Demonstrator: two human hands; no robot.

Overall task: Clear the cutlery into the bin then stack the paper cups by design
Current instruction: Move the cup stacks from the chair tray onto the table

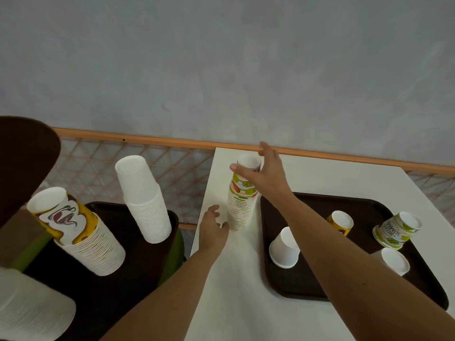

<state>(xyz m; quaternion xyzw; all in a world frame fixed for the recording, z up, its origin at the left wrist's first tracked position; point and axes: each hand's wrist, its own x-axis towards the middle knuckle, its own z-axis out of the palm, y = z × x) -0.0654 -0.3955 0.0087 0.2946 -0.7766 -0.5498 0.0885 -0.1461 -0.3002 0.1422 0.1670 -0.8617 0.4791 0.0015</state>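
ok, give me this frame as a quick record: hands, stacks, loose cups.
right hand: grips top of lime-print stack
left hand: beside its base, contact unclear
table: white, bears lime-print stack
right tray: left white cup, right white cup, yellow cup, lime-print cup
left tray: yellow stack, white stack

Over on the right, a lime-print paper cup (396, 230) on the dark tray (307, 279) reads "HELLO SUMM…", upside down from here. I can read no other lettering.
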